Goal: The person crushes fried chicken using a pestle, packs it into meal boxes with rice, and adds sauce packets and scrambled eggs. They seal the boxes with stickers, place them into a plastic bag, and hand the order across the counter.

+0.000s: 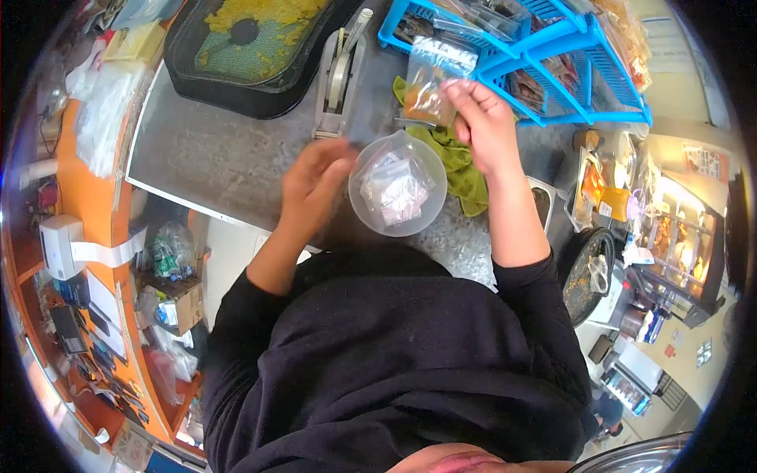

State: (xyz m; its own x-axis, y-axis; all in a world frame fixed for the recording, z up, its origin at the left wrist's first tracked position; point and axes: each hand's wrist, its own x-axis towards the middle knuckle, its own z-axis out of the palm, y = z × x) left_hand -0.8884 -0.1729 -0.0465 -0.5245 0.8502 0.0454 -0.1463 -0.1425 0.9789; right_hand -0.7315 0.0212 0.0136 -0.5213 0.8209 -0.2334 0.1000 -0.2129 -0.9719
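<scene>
A small clear zip bag (432, 83) with something orange-brown in its lower part hangs from my right hand (486, 122), pinched at its right edge. My left hand (313, 181) is at the left rim of a round translucent bowl (397, 184); its fingers are curled and slightly blurred, and whether they touch the rim cannot be made out. Several small clear packets (394, 193) lie inside the bowl. Behind the bowl and under the zip bag is a crumpled green cloth (461, 169).
Blue plastic baskets (544, 63) holding bags stand at the back right. A tape dispenser (335, 87) and a black tray (236, 98) with yellow residue sit at the back left of the grey table (213, 158). A round dark pan (579, 276) is at the right.
</scene>
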